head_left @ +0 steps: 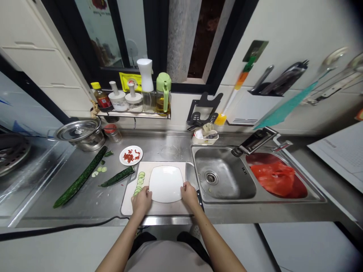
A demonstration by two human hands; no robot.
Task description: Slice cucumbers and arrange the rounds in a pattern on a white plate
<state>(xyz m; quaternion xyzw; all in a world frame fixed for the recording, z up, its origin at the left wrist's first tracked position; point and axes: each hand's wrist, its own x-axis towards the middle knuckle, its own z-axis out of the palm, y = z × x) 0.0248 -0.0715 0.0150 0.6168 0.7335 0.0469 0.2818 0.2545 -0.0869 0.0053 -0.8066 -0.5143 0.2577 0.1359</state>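
A white squarish plate [166,184] is over the cutting board [172,209], held at its two sides. My left hand [142,201] pinches its left edge and my right hand [189,193] grips its right edge. Just left of the plate, a row of cucumber slices [140,180] lies on the board, partly hidden by my left hand. A knife [191,175] rests at the board's right side, its black handle behind my right wrist. Left of the board lie a cut piece of cucumber [117,177] and a long whole cucumber [81,177].
A small white plate of chopped red pieces [125,158] stands behind the board. At the back left are a lidded steel pot [99,139] and a rack of seasoning bottles [133,113]. To the right is a double sink [202,170] with a red plastic bag [273,177].
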